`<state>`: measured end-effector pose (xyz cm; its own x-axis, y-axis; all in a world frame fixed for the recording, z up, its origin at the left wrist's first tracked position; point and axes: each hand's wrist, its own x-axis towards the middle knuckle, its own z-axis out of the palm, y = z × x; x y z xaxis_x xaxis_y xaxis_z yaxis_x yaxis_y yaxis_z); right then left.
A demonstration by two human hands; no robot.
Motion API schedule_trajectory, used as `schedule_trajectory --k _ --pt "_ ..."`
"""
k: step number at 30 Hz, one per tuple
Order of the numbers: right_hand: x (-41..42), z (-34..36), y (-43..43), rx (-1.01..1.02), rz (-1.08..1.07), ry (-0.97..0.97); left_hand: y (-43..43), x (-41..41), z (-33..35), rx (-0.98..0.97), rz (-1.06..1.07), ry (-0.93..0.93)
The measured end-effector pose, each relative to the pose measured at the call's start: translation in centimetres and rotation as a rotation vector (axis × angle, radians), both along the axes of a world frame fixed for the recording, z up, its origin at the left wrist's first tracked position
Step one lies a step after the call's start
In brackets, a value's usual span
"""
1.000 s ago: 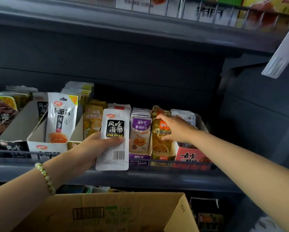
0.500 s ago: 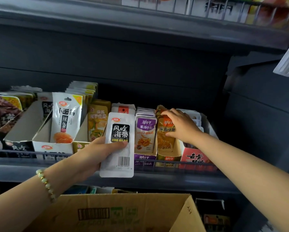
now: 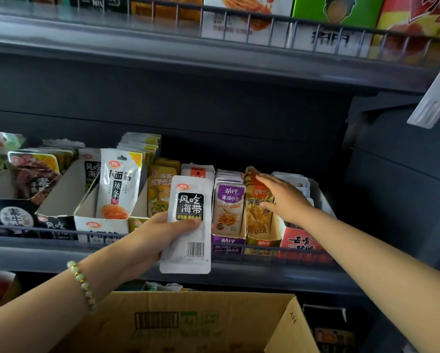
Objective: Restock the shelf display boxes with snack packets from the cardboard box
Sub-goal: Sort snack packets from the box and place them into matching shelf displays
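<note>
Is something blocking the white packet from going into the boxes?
Nothing big. The left hand holds the white packet in front of the shelf; only the low wire rail crosses the boxes' fronts, so it would likely go in over that. The right hand touches the orange packets, off to the side.

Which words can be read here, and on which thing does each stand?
"风吃海带": held packet, left hand.
"小面筋 辣条": tall white packet.
"劲仔 深海小鱼": purple packet.
"去骨": red display box, rest hidden.
Barcode digits and cardboard box print: too blurred to read.
</note>
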<state>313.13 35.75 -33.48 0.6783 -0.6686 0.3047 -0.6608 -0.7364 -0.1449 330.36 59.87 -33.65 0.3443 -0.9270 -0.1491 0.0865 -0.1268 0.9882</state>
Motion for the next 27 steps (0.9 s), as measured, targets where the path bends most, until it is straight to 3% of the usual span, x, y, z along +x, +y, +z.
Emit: schedule_trajectory --k 5,9,13,17,19,22,24,27 --pt "0.6 1.7 7.3 0.161 0.127 -0.424 0.8 -0.3 0.0 -0.061 0.042 0.009" --pt "1.8 1.7 15.6 0.594 0.261 -0.485 1.8 -0.7 0.3 -0.141 0.059 0.072" --pt "3.1 0.5 19.6 0.863 0.328 -0.615 4.0 -0.8 0.9 -0.142 0.045 0.053" --pt "4.3 0.9 21.5 0.849 0.323 -0.767 6.8 0.1 1.3 -0.124 0.171 -0.210" --pt "5.1 1.3 22.3 0.845 0.345 -0.812 8.2 0.1 1.6 -0.155 0.106 -0.304" --pt "6.8 1.4 24.0 0.919 0.373 -0.765 10.5 0.8 1.7 -0.170 -0.070 -0.267" --pt "8.0 1.8 25.2 0.998 0.379 -0.746 11.5 2.3 1.0 -0.134 -0.032 -0.213" --pt "9.6 2.6 25.8 0.796 0.356 -0.738 12.8 5.2 0.1 -0.112 0.113 -0.047"
